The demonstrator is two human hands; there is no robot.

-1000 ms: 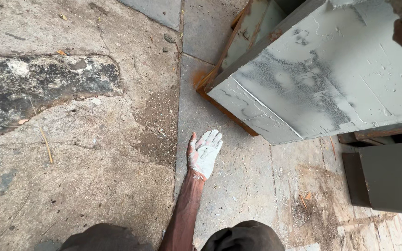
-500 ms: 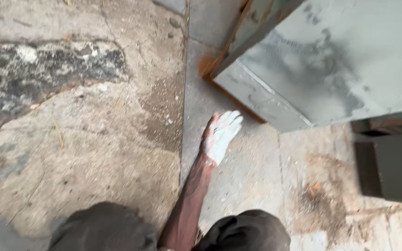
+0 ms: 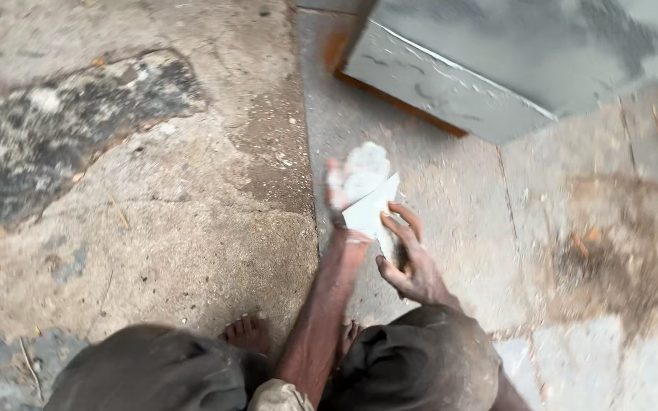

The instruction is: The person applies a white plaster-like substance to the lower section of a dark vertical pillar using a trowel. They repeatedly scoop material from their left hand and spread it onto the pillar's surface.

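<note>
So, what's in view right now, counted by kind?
Hands: 2, left coated white, right bare
White sheet, held between the hands: 1
Grey panel: 1
Bare feet: 2, one at
Total: 6

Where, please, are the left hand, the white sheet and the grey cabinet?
left hand (image 3: 353, 176), head view, on its white-dusted palm.
white sheet (image 3: 368, 211), head view, on its flat middle.
grey cabinet (image 3: 451, 87), head view, on its front face.
</note>
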